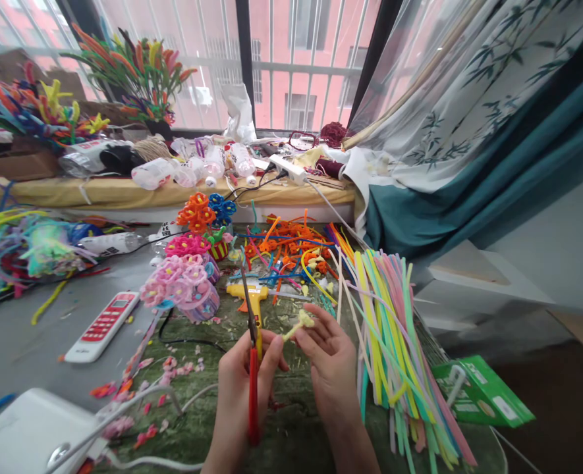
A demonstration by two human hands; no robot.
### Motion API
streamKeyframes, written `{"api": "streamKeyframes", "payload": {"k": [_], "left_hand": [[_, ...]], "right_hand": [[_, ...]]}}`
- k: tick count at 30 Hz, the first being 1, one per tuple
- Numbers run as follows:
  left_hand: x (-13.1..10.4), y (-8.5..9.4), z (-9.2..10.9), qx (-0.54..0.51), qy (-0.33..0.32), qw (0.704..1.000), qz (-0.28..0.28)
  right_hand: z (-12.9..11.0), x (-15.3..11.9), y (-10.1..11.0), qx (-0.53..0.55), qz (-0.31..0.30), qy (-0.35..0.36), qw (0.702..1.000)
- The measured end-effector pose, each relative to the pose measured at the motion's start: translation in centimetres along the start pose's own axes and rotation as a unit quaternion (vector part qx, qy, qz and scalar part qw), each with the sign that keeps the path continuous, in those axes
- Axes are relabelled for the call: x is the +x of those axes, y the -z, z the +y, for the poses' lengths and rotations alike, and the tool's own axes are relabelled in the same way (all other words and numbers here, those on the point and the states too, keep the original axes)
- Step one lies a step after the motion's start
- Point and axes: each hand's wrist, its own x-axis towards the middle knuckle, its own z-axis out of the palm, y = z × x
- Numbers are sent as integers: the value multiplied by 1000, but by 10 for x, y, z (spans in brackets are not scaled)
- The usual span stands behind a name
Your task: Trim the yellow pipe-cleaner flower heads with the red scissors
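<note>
Red-handled scissors (253,395) hang in my left hand (244,375), blades pointing up and away. The fingers of that hand also pinch the lower end of a pale yellow pipe-cleaner piece (304,321). My right hand (333,362) holds the piece's shaped, fuzzy end between thumb and fingers. Just beyond the hands lies a yellow glue gun (254,296), partly behind the scissor blades. Pots of pink flowers (180,283) and orange flowers (195,212) stand to the left of it.
Long pastel pipe cleaners (390,329) lie at the right, beside a green box (483,392). Orange pieces (291,240) are heaped at the back. A white remote (103,327) and a white device (34,431) are on the left. Bottles (153,173) line the windowsill.
</note>
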Motion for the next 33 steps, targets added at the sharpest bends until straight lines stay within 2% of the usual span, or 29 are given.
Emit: {"api": "streamKeyframes", "payload": {"k": [10,17,25,33], "left_hand": [[2,-3,1,2,-3,999,37],[3,4,-11,18,7,998,58],[1,-1,-2,15,9,999,36],[2,-2,-8,30,0,999,14]], "right_hand": [[-1,-3,3,-35,-22,10,999],[-5,1,9,3,12,18,1000],[-6,-3,5,2,8,-15,1000],[-4,-2,3,18,1,-21,1000]]}}
